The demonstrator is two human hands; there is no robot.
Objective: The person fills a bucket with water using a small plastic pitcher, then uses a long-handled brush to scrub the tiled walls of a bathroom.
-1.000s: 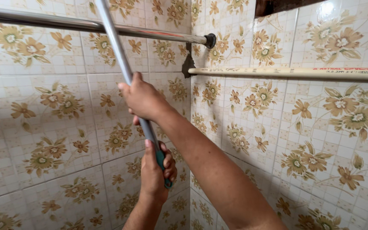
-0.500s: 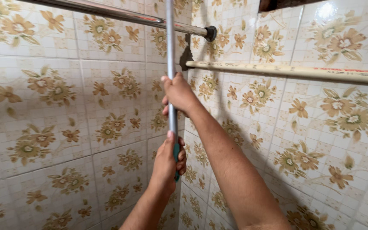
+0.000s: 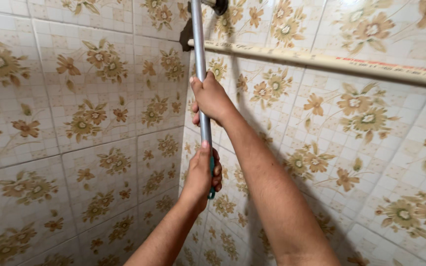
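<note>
Ideally both fists stay wrapped around the metal pole [image 3: 198,49]: right hand [image 3: 212,98] high, left hand [image 3: 202,172] steadying its green grip [image 3: 212,178] (near the tiled corner [image 3: 183,113]).

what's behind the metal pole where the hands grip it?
Flowered wall tiles at the room corner, and higher up a cream pipe along the right wall. The right hand and left hand cover parts of the metal pole; its top end is out of frame.

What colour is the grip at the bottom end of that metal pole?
Teal green; the grip peeks out beside the left hand in the head view.
</note>
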